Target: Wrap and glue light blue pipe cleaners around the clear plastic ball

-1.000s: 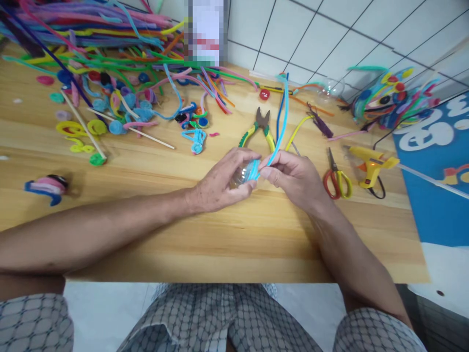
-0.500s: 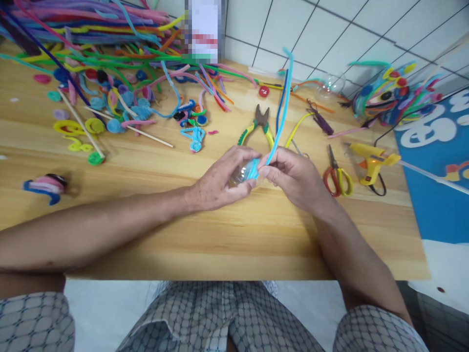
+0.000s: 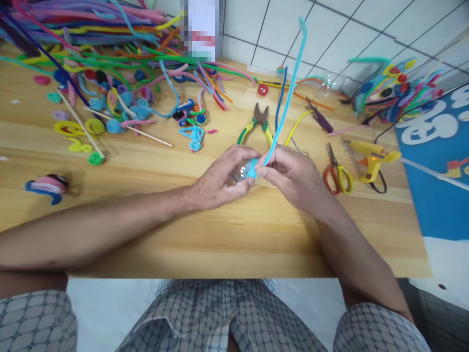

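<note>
My left hand is closed around a small clear plastic ball, thumb below and fingers above. A light blue pipe cleaner lies in a band around the ball's right side, and its long free end rises up and to the right. Thumb and fingers of my right hand pinch the pipe cleaner close to the ball. Just beyond my hands lie green-and-yellow pliers, jaws pointing away. A dark blue pipe cleaner and a yellow one lie behind my right hand.
Scissors and a yellow glue gun lie to the right. Colourful wrapped figures stand near the tiled wall. Pipe cleaners are heaped at the back left, with coiled pieces and wooden sticks before them. A small pink-and-blue piece sits at left.
The free end of the light blue pipe cleaner has swung up and to the right. Both hands keep nearly the same place and hold; the view has shifted slightly.
</note>
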The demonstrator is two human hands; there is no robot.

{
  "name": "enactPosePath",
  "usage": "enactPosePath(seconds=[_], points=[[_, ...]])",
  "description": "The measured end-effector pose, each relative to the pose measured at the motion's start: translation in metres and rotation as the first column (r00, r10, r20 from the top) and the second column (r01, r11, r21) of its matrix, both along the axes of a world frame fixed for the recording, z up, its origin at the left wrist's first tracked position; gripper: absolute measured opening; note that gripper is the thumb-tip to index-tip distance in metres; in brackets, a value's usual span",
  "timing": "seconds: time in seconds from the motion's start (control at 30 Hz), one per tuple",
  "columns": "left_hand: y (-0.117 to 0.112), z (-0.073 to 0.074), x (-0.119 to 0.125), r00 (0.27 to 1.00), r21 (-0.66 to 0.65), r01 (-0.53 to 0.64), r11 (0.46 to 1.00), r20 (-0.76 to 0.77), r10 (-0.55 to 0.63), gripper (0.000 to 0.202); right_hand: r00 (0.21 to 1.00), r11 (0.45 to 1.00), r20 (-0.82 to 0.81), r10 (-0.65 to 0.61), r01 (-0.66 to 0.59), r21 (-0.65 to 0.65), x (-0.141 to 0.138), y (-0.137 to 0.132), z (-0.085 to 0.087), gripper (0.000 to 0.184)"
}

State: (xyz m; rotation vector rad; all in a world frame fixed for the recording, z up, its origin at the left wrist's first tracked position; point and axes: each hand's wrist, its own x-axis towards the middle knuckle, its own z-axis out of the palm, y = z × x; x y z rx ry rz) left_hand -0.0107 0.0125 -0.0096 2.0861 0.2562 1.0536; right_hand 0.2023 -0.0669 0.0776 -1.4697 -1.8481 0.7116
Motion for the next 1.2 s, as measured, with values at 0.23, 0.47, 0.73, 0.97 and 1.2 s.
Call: enactPosePath(seconds=[0.23,0.47,0.73,0.97,1.2], points=[[0.002,0.002,-0.002,1.0,-0.051,0.024,0.998,0.01,-0.024,0.045,0.961,0.985,-0.276,-0.018,-0.031,-0.172,-0.003,0.0,-0.003,0.042],[-0.001,0.003,0.001,0.999,-0.052,0.027,0.998,0.047,-0.025,0.049,0.885,0.972,-0.46,-0.069,-0.045,-0.232,-0.003,0.004,-0.01,0.045],[-0.002,0.002,0.0,0.999,-0.07,0.021,0.997,0.029,-0.019,0.048,0.9,0.979,-0.411,-0.147,0.074,-0.188,-0.007,0.003,-0.012,0.047],[-0.002,0.005,-0.001,1.0,-0.04,0.018,0.999,-0.003,-0.018,0.048,0.863,0.965,-0.495,-0.107,-0.03,-0.262,0.0,0.008,-0.009,0.045],[-0.003,0.004,0.0,1.0,-0.035,0.014,0.999,0.018,-0.014,0.048,0.875,0.965,-0.46,-0.15,0.029,-0.26,0.0,0.009,-0.013,0.04]])
